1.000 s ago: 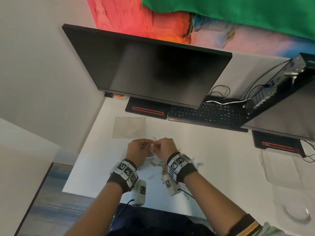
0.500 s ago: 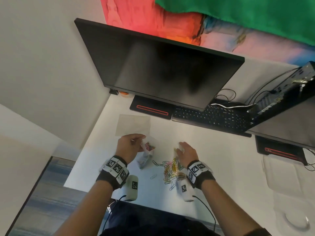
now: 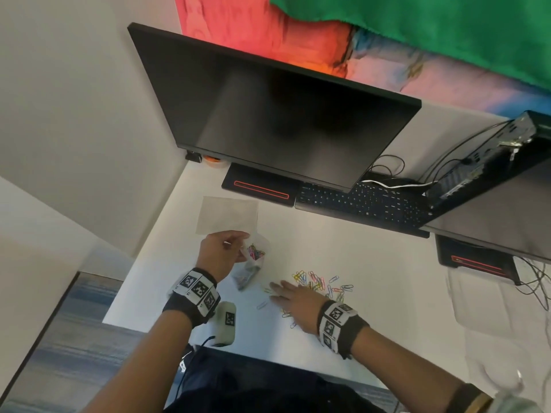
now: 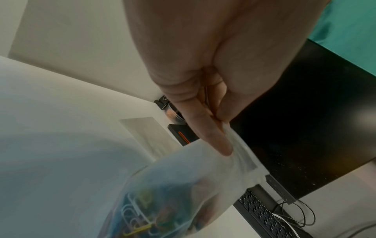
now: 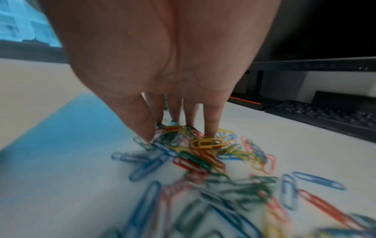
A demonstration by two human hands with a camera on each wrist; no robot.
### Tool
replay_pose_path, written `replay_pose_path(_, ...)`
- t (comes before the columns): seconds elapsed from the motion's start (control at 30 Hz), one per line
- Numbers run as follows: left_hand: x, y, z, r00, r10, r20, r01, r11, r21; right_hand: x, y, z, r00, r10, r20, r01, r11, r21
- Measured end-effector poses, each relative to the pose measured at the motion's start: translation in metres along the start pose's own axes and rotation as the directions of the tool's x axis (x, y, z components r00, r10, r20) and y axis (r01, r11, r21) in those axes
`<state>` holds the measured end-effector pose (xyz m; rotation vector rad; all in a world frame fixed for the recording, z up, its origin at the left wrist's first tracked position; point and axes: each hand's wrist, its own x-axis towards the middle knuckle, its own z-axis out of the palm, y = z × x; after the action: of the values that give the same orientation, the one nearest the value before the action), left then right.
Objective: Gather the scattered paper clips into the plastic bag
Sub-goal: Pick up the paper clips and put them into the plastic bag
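My left hand [image 3: 242,248] pinches the top edge of a clear plastic bag [image 3: 253,265], which hangs above the white desk with several coloured paper clips inside. In the left wrist view, thumb and finger [image 4: 211,138] squeeze the bag's rim [image 4: 240,154], and the clips inside [image 4: 138,217] are blurred. To the right, a pile of coloured paper clips [image 3: 320,286] lies scattered on the desk. My right hand [image 3: 277,292] lies on the pile's left side with straight fingers. In the right wrist view its fingertips [image 5: 210,128] touch the clips [image 5: 203,154].
A large dark monitor [image 3: 283,114] and a black keyboard [image 3: 363,204] stand behind the work spot. A flat clear sheet or bag [image 3: 228,216] lies behind my left hand. A second monitor [image 3: 507,210] and cables [image 3: 536,281] are at the right. The desk's front edge [image 3: 268,357] is close.
A second ago both hands met at the bag. The right hand has since let go, dropped onto the clip pile and slid toward the front. The left hand keeps holding the bag.
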<state>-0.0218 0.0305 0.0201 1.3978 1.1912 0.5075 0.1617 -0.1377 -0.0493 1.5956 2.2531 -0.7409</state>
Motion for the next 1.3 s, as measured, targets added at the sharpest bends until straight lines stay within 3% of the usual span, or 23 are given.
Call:
replay_pose_path(0.2,-0.005,0.0,0.013,1.0,0.009,0.013,-0.009,1.0,0.026,-0.005,0.021,0.014,0.971,0.041,-0.235,-0.023,0.997,0.077)
replay_pose_path(0.27,-0.007,0.001,0.014,1.0,0.01,0.015,-0.011,0.999,0.041,-0.003,0.026,0.007,0.953,0.128,-0.275,-0.085,0.983,0.162)
replay_pose_path(0.33,-0.008,0.003,0.015,1.0,0.016,0.02,-0.017,0.998,0.062,-0.003,0.031,-0.005,0.89,0.316,-0.329,-0.181,0.906,0.382)
replay_pose_path(0.37,-0.009,0.004,0.016,1.0,0.014,0.022,-0.016,0.997,0.069,-0.005,0.036,-0.011,0.829,0.443,-0.341,-0.225,0.823,0.522)
replay_pose_path(0.43,-0.009,0.004,0.017,1.0,0.003,0.028,-0.005,0.997,0.073,-0.012,0.045,-0.023,0.709,0.658,-0.255,-0.244,0.568,0.786)
replay_pose_path(0.5,-0.01,0.004,0.019,1.0,-0.004,0.027,0.002,0.997,0.083,-0.018,0.053,-0.037,0.665,0.737,-0.125,-0.182,0.322,0.929)
replay_pose_path(0.57,-0.011,0.005,0.023,1.0,-0.001,0.019,-0.001,0.995,0.096,-0.021,0.058,-0.055,0.701,0.712,-0.037,-0.053,0.104,0.993)
replay_pose_path(0.63,-0.013,0.006,0.027,1.0,0.004,0.012,-0.006,0.995,0.101,-0.021,0.057,-0.073,0.771,0.637,-0.007,0.099,-0.109,0.989)
replay_pose_path(0.73,-0.015,0.005,0.034,1.0,0.01,-0.002,-0.009,0.987,0.158,-0.011,0.048,-0.093,0.85,0.527,-0.03,0.196,-0.261,0.945)
replay_pose_path(0.8,-0.017,0.006,0.038,1.0,0.016,-0.016,-0.013,0.978,0.21,0.0,0.038,-0.099,0.874,0.484,-0.037,0.183,-0.259,0.948)
replay_pose_path(0.87,-0.019,0.009,0.043,0.999,0.028,-0.03,-0.02,0.971,0.237,0.012,0.03,-0.1,0.882,0.47,-0.039,0.15,-0.201,0.968)
replay_pose_path(1.0,-0.025,0.013,0.047,0.996,0.039,-0.083,-0.014,0.959,0.284,0.035,0.019,-0.093,0.863,0.502,-0.062,0.057,0.024,0.998)
replay_pose_path(1.1,-0.03,0.015,0.05,0.995,0.045,-0.094,-0.011,0.943,0.332,0.041,0.012,-0.09,0.836,0.533,-0.129,-0.051,0.309,0.95)
replay_pose_path(1.13,-0.032,0.016,0.05,0.994,0.05,-0.096,-0.013,0.935,0.355,0.039,0.01,-0.091,0.833,0.533,-0.147,-0.071,0.366,0.928)
replay_pose_path(1.3,-0.034,0.017,0.05,0.996,0.038,-0.086,-0.007,0.944,0.331,0.028,0.006,-0.099,0.829,0.511,-0.228,-0.081,0.512,0.855)
